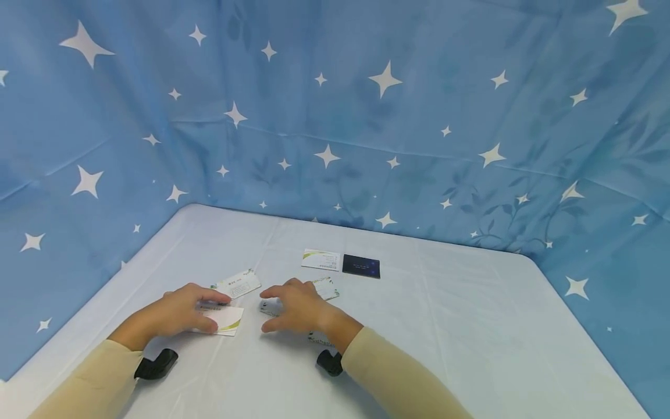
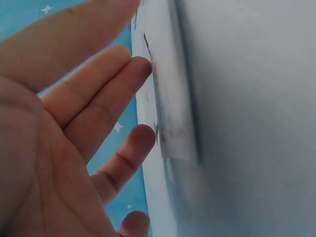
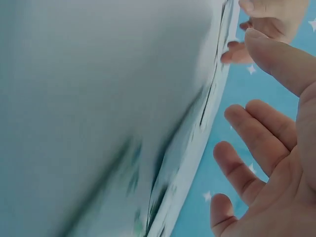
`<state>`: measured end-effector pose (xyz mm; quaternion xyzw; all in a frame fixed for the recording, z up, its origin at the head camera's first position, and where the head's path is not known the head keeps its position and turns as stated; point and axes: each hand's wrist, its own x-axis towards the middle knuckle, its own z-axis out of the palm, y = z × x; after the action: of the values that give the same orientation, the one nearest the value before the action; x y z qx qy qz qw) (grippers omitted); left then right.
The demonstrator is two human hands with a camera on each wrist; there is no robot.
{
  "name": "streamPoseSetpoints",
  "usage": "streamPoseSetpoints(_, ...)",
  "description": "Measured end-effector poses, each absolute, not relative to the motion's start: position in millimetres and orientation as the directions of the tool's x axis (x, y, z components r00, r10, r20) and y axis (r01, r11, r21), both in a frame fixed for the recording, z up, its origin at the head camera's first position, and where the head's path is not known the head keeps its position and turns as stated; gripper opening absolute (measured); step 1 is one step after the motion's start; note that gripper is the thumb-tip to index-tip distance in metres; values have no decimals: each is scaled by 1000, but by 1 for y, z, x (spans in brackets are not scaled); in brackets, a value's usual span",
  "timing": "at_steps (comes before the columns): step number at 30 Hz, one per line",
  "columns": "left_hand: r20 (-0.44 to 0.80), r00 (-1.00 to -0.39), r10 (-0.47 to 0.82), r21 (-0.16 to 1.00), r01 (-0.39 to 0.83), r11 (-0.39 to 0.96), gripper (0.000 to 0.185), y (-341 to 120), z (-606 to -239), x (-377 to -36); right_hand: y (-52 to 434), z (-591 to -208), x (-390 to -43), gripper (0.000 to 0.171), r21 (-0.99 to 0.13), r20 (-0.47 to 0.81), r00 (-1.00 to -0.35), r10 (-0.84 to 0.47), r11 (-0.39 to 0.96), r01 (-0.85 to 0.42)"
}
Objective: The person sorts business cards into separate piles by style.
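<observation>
Illegible small print on cards (image 1: 314, 259)

Curtained-off table space shown; home, office or studio cannot be told. White table (image 1: 471, 326) is closed in at back and both sides by blue star-print curtain (image 1: 350, 110), leaf sprigs also printed; room beyond is hidden.

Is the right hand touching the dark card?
Apart. The head view shows white tabletop between the right hand and the dark card.
</observation>
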<state>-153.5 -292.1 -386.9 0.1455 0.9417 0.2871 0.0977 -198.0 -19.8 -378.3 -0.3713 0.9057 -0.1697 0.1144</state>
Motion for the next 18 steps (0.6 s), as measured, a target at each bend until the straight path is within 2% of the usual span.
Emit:
streamPoseSetpoints(3, -70, -937, 343, 555, 249, 794, 56, -296, -388, -149, -33, -382, -193, 59, -370, -79, -686, -724, 660, -654)
streamPoseSetpoints(8, -22, -934, 356, 547, 287, 786, 55, -299, -390, -148, -56, -386, -185, 60, -260, -65, -683, -728, 673, -693)
streamPoseSetpoints(18, -23, -936, 350, 567, 276, 776, 58, -299, -394, -144, -84, -391, -168, 61, -67, -65, -727, -683, 730, -680)
